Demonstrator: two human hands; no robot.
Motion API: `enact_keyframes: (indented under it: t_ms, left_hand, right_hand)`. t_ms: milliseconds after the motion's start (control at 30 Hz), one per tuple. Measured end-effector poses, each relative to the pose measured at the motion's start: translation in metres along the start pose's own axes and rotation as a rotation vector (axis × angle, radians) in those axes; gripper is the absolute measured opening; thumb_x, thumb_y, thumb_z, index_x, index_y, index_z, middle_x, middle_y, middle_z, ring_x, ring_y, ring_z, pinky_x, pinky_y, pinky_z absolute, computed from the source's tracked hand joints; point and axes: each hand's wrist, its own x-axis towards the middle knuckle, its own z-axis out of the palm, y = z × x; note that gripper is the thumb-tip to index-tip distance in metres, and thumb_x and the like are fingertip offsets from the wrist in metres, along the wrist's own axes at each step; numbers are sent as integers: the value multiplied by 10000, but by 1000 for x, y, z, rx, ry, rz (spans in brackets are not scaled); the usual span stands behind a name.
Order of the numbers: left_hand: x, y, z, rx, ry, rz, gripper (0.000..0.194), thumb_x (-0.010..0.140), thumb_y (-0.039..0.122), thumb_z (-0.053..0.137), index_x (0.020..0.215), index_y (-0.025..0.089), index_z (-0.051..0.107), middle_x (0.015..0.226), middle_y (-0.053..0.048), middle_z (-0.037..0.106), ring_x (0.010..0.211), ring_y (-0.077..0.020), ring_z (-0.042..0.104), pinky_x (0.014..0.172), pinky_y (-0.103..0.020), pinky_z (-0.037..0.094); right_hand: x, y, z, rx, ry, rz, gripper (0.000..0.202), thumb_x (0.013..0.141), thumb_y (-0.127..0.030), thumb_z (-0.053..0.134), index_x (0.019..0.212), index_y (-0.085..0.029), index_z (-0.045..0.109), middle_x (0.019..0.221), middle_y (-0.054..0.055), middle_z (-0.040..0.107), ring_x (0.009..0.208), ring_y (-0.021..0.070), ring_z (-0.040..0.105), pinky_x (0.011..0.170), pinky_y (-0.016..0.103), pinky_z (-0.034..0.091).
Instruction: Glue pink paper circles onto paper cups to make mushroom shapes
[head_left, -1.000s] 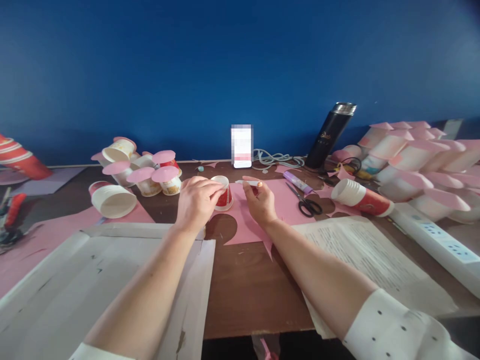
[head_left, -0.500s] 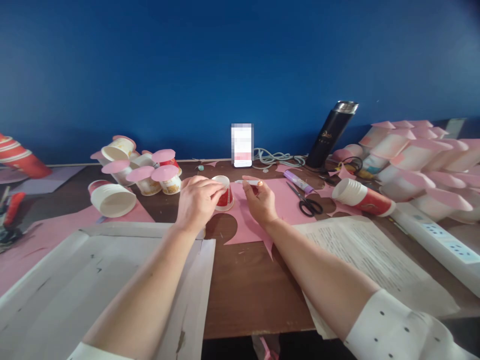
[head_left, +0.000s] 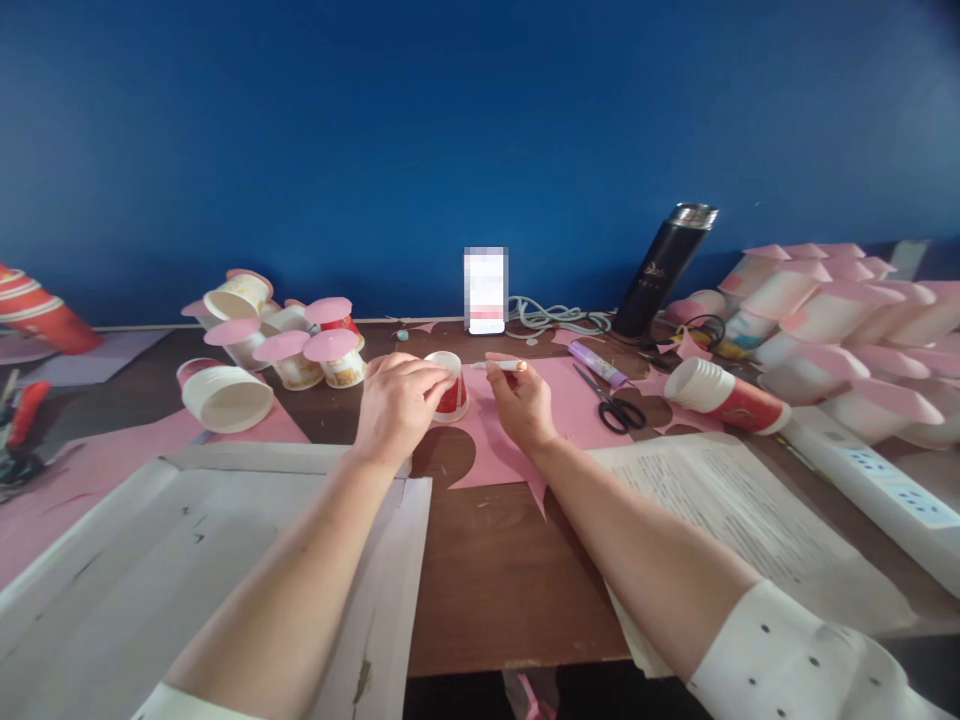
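Note:
A red-and-white paper cup point(head_left: 452, 402) stands upside down on the table, partly hidden behind my left hand point(head_left: 405, 398). That hand is closed, thumb and fingers pinched together in front of the cup; whatever lies between the fingertips is hidden. My right hand point(head_left: 519, 398) grips a slim white pen point(head_left: 508, 365) with an orange end, held nearly level, its thin tip pointing left at the cup. Beneath that hand lies a pink paper sheet point(head_left: 570, 415) with curved cut-outs. Black-handled scissors point(head_left: 621, 412) and a purple glue stick point(head_left: 598, 363) rest on the sheet's right side.
Cups with pink paper discs point(head_left: 330, 347) stand at the left, and many more point(head_left: 847, 300) pile up at the right. Stacked cups point(head_left: 739, 397) lie near a power strip point(head_left: 874, 470). A phone point(head_left: 486, 290) and black flask point(head_left: 664, 270) stand behind. A white tray point(head_left: 247, 560) sits front left.
Almost nothing differs. The view has shifted very slightly; both hands, the pen and the cup keep the same arrangement.

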Motion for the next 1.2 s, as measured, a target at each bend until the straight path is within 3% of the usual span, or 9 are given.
enact_keyframes:
  t_ms: [533, 800, 1067, 1200]
  left_hand:
    - [1, -3, 1, -102, -5, -13, 153, 847, 272, 588, 804, 238, 731, 871, 0, 735, 825, -168, 606, 786, -307, 481]
    - [2, -3, 1, -101, 1, -8, 148, 840, 283, 601, 807, 233, 736, 849, -11, 735, 812, -167, 611, 760, -302, 491]
    - [3, -9, -2, -136, -60, -11, 154, 839, 294, 600, 847, 249, 748, 865, -6, 738, 863, -179, 606, 782, -306, 500]
    - [3, -12, -3, -129, -99, -3, 166, 845, 285, 587, 866, 260, 750, 873, -3, 739, 868, -185, 607, 781, -317, 502]
  right_hand:
    - [5, 2, 0, -286, -147, 81, 387, 872, -493, 452, 754, -185, 654, 710, 45, 678, 644, 171, 600, 558, 242, 362]
    - [8, 4, -1, -285, -170, 119, 390, 847, -493, 463, 703, -175, 638, 672, 50, 668, 634, 165, 595, 567, 239, 367]
    - [18, -1, -10, -275, -220, 222, 427, 757, -499, 550, 487, -169, 557, 487, 5, 551, 509, 132, 516, 502, 234, 350]
    - [22, 2, -10, -291, -239, 217, 413, 748, -491, 548, 486, -173, 569, 496, 10, 564, 510, 134, 518, 497, 237, 360]
